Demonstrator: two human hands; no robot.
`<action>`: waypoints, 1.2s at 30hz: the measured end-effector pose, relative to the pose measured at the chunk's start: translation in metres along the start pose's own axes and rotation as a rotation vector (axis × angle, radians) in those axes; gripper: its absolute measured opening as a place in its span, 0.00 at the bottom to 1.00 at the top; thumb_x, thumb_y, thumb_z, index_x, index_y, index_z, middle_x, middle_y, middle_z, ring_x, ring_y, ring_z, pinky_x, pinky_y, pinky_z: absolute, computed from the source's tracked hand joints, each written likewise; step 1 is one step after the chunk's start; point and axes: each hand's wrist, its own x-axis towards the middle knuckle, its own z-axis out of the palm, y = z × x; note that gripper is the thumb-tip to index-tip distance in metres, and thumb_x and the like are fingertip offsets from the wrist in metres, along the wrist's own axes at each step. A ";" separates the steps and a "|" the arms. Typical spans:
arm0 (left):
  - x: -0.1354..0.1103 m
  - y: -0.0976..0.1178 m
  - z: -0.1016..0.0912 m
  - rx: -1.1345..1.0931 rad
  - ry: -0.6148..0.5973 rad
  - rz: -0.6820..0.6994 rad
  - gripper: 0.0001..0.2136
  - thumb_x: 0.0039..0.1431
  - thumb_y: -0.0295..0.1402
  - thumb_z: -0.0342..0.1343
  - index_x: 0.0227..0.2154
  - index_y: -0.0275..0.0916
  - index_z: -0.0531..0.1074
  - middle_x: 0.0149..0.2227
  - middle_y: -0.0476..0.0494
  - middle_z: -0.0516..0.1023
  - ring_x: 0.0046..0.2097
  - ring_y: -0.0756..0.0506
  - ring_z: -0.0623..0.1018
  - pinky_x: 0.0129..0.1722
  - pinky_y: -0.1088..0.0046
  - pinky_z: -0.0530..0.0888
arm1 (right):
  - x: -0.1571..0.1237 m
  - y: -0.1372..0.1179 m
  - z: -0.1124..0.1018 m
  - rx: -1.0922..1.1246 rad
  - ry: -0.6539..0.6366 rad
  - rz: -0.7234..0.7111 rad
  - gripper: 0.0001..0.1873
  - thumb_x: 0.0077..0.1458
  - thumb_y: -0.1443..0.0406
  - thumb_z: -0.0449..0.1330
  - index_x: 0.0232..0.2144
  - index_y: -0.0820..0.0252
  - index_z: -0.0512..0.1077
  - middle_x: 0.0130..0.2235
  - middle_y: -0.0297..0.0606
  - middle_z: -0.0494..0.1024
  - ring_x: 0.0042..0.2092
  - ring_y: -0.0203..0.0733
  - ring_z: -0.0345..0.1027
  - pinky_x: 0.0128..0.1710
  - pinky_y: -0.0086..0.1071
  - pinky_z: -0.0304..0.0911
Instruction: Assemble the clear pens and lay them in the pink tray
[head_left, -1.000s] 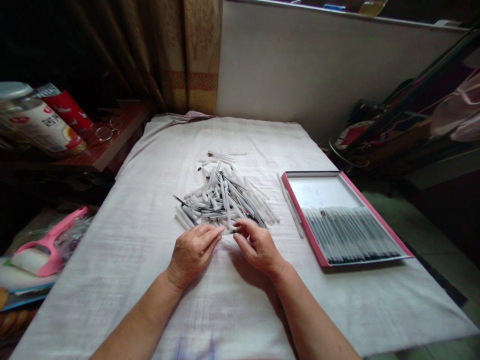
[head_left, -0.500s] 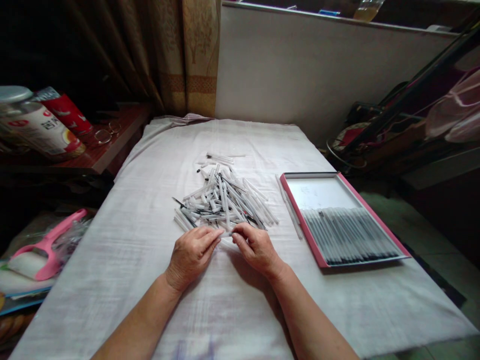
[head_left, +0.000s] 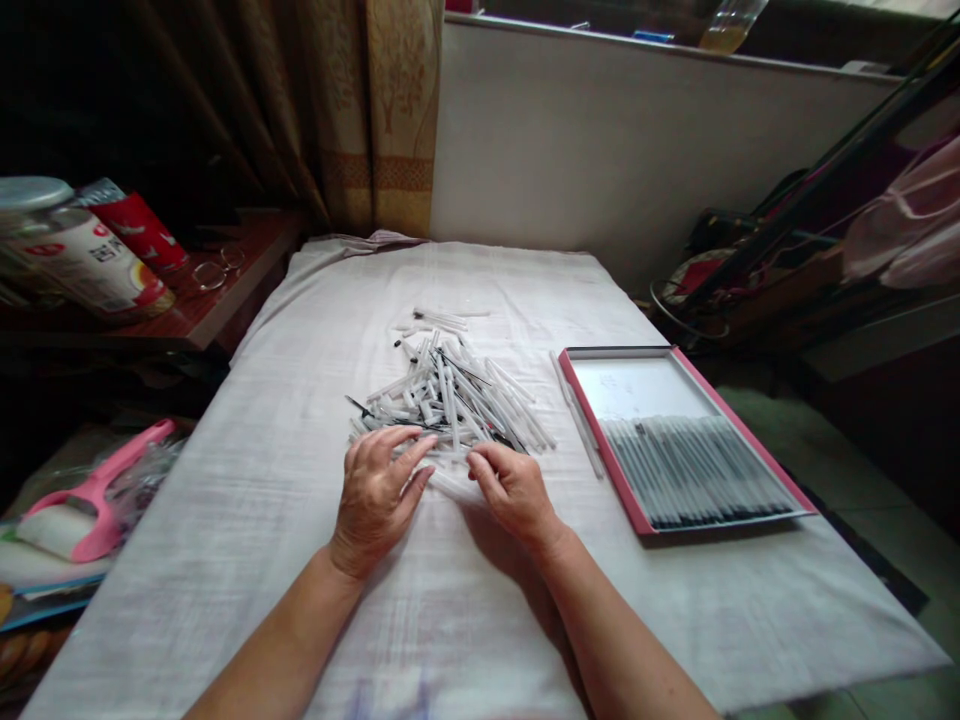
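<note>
My left hand (head_left: 380, 492) is at the near left edge of a loose pile of pen parts (head_left: 450, 395), its fingers and thumb apart and holding nothing I can see. My right hand (head_left: 514, 490) is closed in a pinch at the pile's near right edge. What sits between its fingertips is too small to make out. A translucent tube (head_left: 453, 486) lies between the two hands, its right end running behind the right fingers. Clear barrels, thin dark refills and small black pieces make up the pile.
Right of the pile, a pink-edged box (head_left: 607, 455) holds a row of clear pens with dark ends (head_left: 697, 475). Long tubes (head_left: 577, 415) lie along its left side. A jar (head_left: 82, 255) and glasses (head_left: 217, 268) stand on a side table; a pink-handled peeler-shaped tool (head_left: 101, 490) is below.
My left hand has let go of the small piece both hands were pinching, and its fingers have spread and lifted slightly. My right hand has stayed pinched in nearly the same place.
</note>
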 end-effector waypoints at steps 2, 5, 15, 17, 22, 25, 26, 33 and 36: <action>0.000 0.000 0.000 -0.066 0.081 -0.119 0.10 0.61 0.34 0.56 0.44 0.41 0.75 0.43 0.40 0.79 0.47 0.41 0.75 0.52 0.60 0.68 | 0.003 -0.001 0.001 0.074 0.106 0.093 0.17 0.62 0.59 0.50 0.25 0.59 0.71 0.23 0.34 0.74 0.25 0.34 0.67 0.28 0.26 0.59; 0.000 0.001 0.003 -0.383 0.023 -0.396 0.13 0.61 0.41 0.54 0.38 0.38 0.77 0.36 0.42 0.80 0.38 0.44 0.78 0.42 0.67 0.74 | 0.006 -0.006 0.003 0.150 0.129 0.100 0.18 0.63 0.58 0.50 0.26 0.59 0.71 0.23 0.34 0.74 0.24 0.34 0.66 0.28 0.26 0.59; 0.008 0.003 0.007 -1.260 0.184 -1.095 0.23 0.45 0.51 0.64 0.36 0.36 0.73 0.29 0.48 0.78 0.29 0.50 0.77 0.27 0.77 0.74 | 0.025 -0.024 0.008 -0.259 -0.276 -0.100 0.16 0.62 0.60 0.52 0.29 0.57 0.77 0.31 0.37 0.80 0.33 0.36 0.72 0.34 0.26 0.57; 0.007 0.001 0.007 -1.242 0.191 -1.068 0.22 0.47 0.51 0.63 0.37 0.37 0.73 0.24 0.52 0.75 0.25 0.52 0.74 0.25 0.79 0.72 | 0.038 -0.025 0.007 -0.363 -0.280 -0.057 0.16 0.63 0.59 0.52 0.32 0.56 0.78 0.33 0.37 0.80 0.36 0.37 0.73 0.35 0.27 0.58; 0.003 -0.002 0.011 -1.133 0.096 -0.983 0.20 0.54 0.50 0.58 0.39 0.38 0.72 0.21 0.57 0.67 0.19 0.56 0.66 0.18 0.82 0.64 | 0.071 -0.029 0.018 -0.653 -0.238 0.029 0.18 0.63 0.56 0.50 0.40 0.54 0.78 0.41 0.41 0.79 0.41 0.42 0.72 0.37 0.30 0.61; 0.002 -0.002 0.012 -1.086 0.041 -0.968 0.21 0.55 0.50 0.57 0.41 0.38 0.72 0.22 0.56 0.67 0.19 0.56 0.66 0.18 0.82 0.65 | 0.082 -0.033 0.029 -0.776 -0.269 0.055 0.19 0.61 0.55 0.52 0.38 0.57 0.79 0.42 0.45 0.77 0.43 0.45 0.71 0.38 0.32 0.62; 0.002 -0.002 0.012 -1.077 0.025 -0.971 0.21 0.55 0.51 0.57 0.41 0.38 0.72 0.22 0.56 0.67 0.19 0.55 0.66 0.17 0.82 0.64 | 0.084 -0.035 0.032 -0.797 -0.282 0.059 0.18 0.61 0.55 0.52 0.38 0.58 0.79 0.42 0.45 0.77 0.43 0.45 0.71 0.38 0.32 0.63; 0.001 -0.006 0.012 -1.047 -0.045 -1.002 0.23 0.53 0.51 0.56 0.43 0.37 0.72 0.24 0.55 0.67 0.18 0.56 0.65 0.12 0.84 0.58 | 0.091 -0.040 0.042 -0.756 -0.272 0.083 0.14 0.58 0.62 0.54 0.37 0.60 0.79 0.41 0.48 0.77 0.42 0.48 0.72 0.38 0.35 0.64; 0.002 -0.006 0.012 -1.054 -0.046 -0.994 0.24 0.52 0.51 0.57 0.43 0.37 0.73 0.24 0.55 0.67 0.18 0.57 0.64 0.12 0.84 0.58 | 0.091 -0.038 0.039 -0.696 -0.226 0.114 0.13 0.58 0.62 0.54 0.37 0.58 0.78 0.42 0.48 0.78 0.42 0.48 0.73 0.37 0.35 0.64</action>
